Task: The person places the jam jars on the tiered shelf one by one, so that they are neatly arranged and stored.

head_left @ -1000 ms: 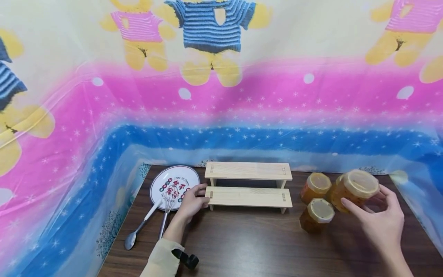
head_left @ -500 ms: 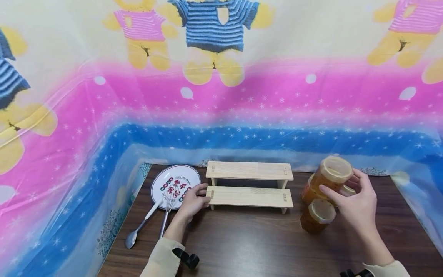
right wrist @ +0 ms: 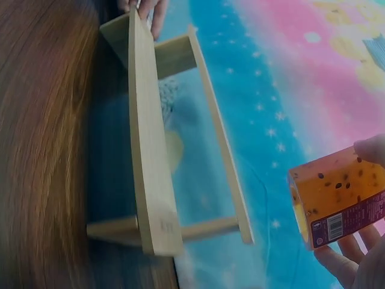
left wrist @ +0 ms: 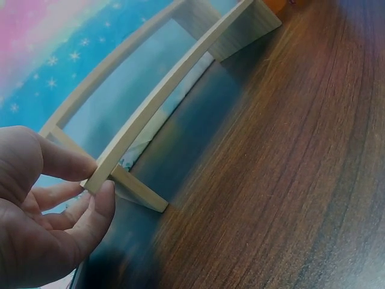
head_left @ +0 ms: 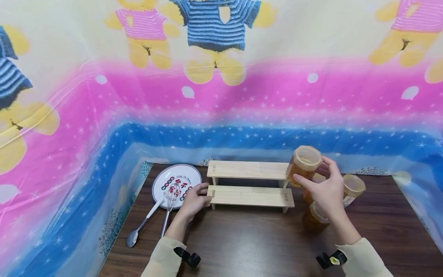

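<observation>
My right hand [head_left: 328,190] grips a jar [head_left: 304,163] with a pale lid, held up by the right end of a two-step wooden rack [head_left: 250,197]. In the right wrist view this jar [right wrist: 337,192] shows orange contents with dark seeds and a dark label with a barcode. Thumb and fingers sit on opposite sides of it. At the rack's other end my left hand [head_left: 194,200] pinches the lower step's left corner. The left wrist view shows the thumb and a finger of that hand [left wrist: 48,217] on either side of the board's tip [left wrist: 99,174].
Two similar jars [head_left: 313,221] stand partly hidden by my right hand, and another jar [head_left: 354,186] is right of them. On the left lie a patterned white plate [head_left: 157,184], a whisk [head_left: 165,223] and a white-handled spoon [head_left: 132,238]. A printed cloth [head_left: 270,138] hangs behind the dark table [head_left: 242,238].
My right hand has carried the jar up and left from beside the other jars to the rack's right end, uncovering a jar behind it. My left hand stays at the rack's corner.
</observation>
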Tool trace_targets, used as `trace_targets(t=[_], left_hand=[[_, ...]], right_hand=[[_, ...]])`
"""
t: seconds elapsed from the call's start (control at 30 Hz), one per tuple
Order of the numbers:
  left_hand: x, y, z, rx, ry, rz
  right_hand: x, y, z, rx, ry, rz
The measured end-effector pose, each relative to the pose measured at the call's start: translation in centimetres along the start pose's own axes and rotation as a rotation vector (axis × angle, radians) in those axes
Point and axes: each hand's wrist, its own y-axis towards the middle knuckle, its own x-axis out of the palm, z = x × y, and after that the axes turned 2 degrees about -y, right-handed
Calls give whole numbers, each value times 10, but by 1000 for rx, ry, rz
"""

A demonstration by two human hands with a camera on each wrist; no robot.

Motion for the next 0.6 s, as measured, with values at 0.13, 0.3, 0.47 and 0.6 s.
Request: trace_targets(t=[0.13,0.3,0.47,0.6], left_hand=[[1,0,1,-1,5,9],[1,0,1,1,5,13],[1,-1,2,-1,-1,10],[0,-1,2,-2,-9,8]], right_hand=[[18,2,-6,-2,46,-23],[40,6,-12,-24,127,-64],[64,7,-15,-29,178,-95],[80,7,-20,-23,179,-125]])
